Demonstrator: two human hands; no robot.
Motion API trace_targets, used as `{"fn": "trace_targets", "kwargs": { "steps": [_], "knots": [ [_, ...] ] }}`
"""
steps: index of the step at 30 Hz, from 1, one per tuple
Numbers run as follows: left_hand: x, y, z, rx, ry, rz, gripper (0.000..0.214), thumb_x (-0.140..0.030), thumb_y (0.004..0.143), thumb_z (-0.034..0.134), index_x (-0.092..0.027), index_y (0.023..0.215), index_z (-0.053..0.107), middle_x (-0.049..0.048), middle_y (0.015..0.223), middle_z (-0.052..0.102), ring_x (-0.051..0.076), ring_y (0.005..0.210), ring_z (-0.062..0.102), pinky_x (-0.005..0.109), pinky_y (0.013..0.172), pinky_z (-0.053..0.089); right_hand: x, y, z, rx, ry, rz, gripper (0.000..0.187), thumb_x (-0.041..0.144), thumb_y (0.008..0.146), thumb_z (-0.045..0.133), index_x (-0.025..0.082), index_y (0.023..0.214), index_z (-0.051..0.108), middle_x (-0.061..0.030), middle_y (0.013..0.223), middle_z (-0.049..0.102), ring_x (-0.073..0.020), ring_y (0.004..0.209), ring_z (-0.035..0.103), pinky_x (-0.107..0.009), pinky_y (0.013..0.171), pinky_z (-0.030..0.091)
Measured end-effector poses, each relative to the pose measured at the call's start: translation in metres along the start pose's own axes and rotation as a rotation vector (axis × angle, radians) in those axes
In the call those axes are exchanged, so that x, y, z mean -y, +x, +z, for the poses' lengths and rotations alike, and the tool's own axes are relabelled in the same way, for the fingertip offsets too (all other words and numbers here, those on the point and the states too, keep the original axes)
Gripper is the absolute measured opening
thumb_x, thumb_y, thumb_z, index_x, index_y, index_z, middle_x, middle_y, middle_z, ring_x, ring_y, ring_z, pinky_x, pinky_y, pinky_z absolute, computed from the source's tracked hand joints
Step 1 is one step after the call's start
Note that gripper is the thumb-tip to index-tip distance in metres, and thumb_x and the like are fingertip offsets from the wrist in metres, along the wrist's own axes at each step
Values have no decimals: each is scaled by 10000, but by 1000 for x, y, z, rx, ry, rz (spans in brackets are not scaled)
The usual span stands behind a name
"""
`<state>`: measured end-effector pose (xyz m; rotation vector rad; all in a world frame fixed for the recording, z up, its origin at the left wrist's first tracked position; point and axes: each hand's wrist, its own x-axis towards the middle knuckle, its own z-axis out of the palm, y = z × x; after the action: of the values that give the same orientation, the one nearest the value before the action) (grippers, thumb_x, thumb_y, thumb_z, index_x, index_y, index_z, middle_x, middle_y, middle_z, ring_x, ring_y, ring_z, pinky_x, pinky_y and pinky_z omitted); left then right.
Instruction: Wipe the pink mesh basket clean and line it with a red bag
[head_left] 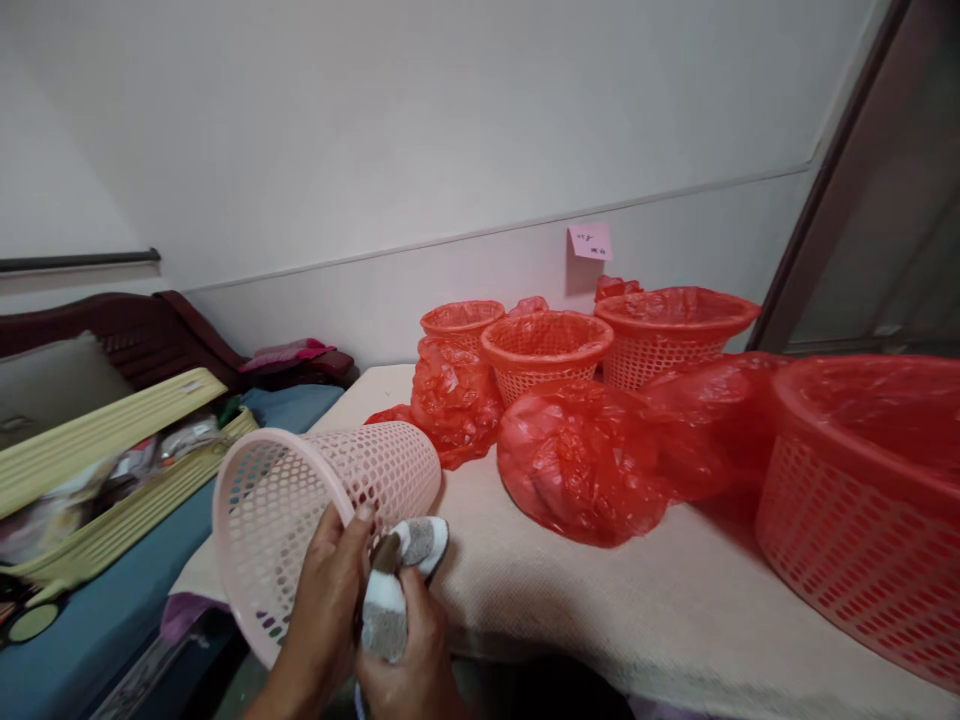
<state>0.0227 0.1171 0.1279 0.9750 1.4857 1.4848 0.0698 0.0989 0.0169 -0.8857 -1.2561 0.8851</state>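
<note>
A pale pink perforated plastic basket (397, 455) lies tilted on its side, its wide mouth toward the left. My left hand (326, 585) is closed on its rim, thumb on the outside and the other fingers partly hidden inside. In my right hand (416, 650) is a fuzzy striped cloth (386, 605) in white, grey and brown, bent over and sock-like. Its upper end touches or nearly touches the outer wall of the basket, just beside my left thumb; I cannot tell which.
Several red baskets (547, 335) lined with red plastic bags stand on the pale cloth-covered table (480, 600). A filled red bag (577, 460) lies before them. A pink note (590, 241) hangs on the wall. An open cream case (112, 440) rests on the blue bed at left.
</note>
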Motion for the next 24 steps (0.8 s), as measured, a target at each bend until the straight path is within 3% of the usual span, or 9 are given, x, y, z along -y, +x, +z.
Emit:
{"fn": "trace_targets", "kwargs": {
  "steps": [4,6,8,10,12,16,18,20,24],
  "knots": [
    [38,-6,-33,251,257,197,466,-471,802,620,-221,1194,592,89,1221,662,258,1076,638,359,935,526,5,24,-20,85,140,40,382,146,679,594,212,1055,588,-15,831,686,-158,700,656,-215,616,519],
    [65,-9,-61,426,468,271,563,-404,798,643,-277,1327,499,95,1369,576,277,1125,633,386,912,553,8,35,-31,81,142,70,356,150,679,595,195,1032,594,9,750,649,-132,620,611,-194,541,488],
    [88,-10,-88,510,733,484,693,-313,775,678,-307,1411,402,103,1408,545,284,1214,580,379,942,541,10,42,-38,5,98,63,329,148,655,610,182,982,607,29,686,612,-113,562,565,-185,507,466],
    [103,-9,-110,490,1031,755,723,-244,779,675,-349,1427,374,78,1358,597,257,1192,600,359,978,511,11,43,-40,-49,64,45,323,147,647,622,176,969,614,32,677,606,-107,554,552,-186,521,472],
    [106,-6,-122,442,1188,965,713,-211,793,652,-345,1433,366,63,1283,656,218,1122,647,291,950,520,12,40,-39,-30,82,35,333,157,665,627,174,997,607,24,701,621,-110,569,562,-191,533,482],
    [84,-6,-120,382,1223,1142,595,-220,824,605,-283,1392,443,53,1167,720,175,1017,697,204,890,532,9,33,-34,39,175,-3,398,205,738,633,177,1128,561,-31,874,682,-146,709,638,-227,649,538],
    [67,-12,-113,352,1138,1129,540,-235,827,599,-286,1355,495,41,1150,728,167,989,706,182,860,539,2,35,-33,63,132,-69,436,179,737,624,187,1167,552,-52,963,681,-175,831,657,-263,757,544],
    [53,-19,-108,306,991,970,446,-263,835,595,-309,1278,578,20,1143,731,172,981,708,180,829,551,-8,42,-34,57,7,-135,471,136,709,602,192,1174,566,-63,1008,663,-209,944,641,-307,843,525],
    [35,-31,-105,20,583,328,383,-478,787,639,-293,1115,703,18,1167,721,253,1127,641,304,992,494,-33,64,-44,-115,-227,-78,497,117,710,554,216,1196,585,-68,1061,643,-236,1014,615,-338,873,502]
  ]
}}
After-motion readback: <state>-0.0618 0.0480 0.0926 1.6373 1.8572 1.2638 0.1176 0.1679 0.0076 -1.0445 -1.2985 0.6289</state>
